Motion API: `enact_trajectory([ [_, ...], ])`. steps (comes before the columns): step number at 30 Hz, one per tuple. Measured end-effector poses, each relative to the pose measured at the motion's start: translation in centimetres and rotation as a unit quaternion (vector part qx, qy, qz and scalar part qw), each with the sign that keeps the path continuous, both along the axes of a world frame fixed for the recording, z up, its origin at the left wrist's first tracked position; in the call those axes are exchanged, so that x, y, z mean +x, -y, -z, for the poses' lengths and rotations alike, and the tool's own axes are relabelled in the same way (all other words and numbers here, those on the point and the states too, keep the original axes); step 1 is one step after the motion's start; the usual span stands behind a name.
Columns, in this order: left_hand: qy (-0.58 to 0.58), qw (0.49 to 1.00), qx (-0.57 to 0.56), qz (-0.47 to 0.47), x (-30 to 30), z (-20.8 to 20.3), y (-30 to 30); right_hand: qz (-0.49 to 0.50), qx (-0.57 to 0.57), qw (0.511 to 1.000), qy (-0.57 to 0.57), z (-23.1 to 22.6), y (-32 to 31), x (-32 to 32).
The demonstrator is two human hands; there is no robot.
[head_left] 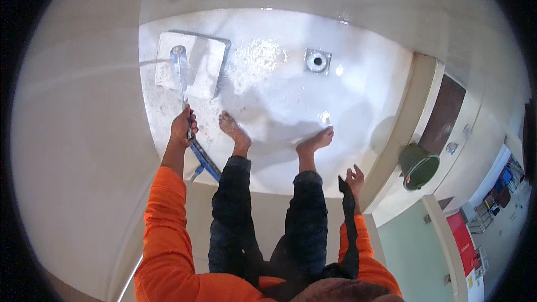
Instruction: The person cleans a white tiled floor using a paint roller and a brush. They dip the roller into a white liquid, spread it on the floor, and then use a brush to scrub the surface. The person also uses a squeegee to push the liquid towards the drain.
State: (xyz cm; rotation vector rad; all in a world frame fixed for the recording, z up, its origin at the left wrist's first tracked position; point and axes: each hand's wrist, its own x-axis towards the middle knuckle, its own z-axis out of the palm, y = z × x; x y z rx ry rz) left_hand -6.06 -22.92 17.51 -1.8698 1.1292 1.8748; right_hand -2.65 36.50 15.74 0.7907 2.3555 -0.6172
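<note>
My left hand (183,125) is closed around a slim, light rod (182,84); what kind of tool it belongs to I cannot make out. The rod runs up to a round grey fitting (178,50) with blue around it, over a white square slab (207,67). Just below this hand, a long blue and black bar (206,160) slants down to the right, partly behind my leg; I cannot tell whether it joins the rod. My right hand (354,180) hangs low at the right, fingers apart, holding nothing. A black strap (349,218) dangles beside that forearm.
My bare feet stand on a wet, shiny white floor (268,95). A round drain (318,61) lies ahead. Along the right runs a raised beige sill (397,134), with a dark green bucket (419,168) beyond it. Pale walls (78,134) rise close on the left.
</note>
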Motion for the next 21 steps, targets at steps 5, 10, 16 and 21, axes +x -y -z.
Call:
enact_trajectory([
  [5,-0.006,1.000,-0.015,0.003,1.1,-0.8,0.6,0.034,-0.067,0.997,0.024,2.1,3.2,1.0],
  [10,-0.042,0.999,0.027,-0.016,0.3,0.2,-0.6,-0.088,-0.137,0.987,-0.012,2.9,9.8,-5.2],
  [16,-0.057,0.998,0.030,-0.010,0.9,-1.0,-0.1,-0.163,-0.292,0.942,-0.017,2.9,28.2,-10.1],
  [21,-0.060,0.998,0.031,0.012,0.6,-2.2,0.0,-0.238,-0.375,0.896,0.008,1.1,41.4,-11.0],
])
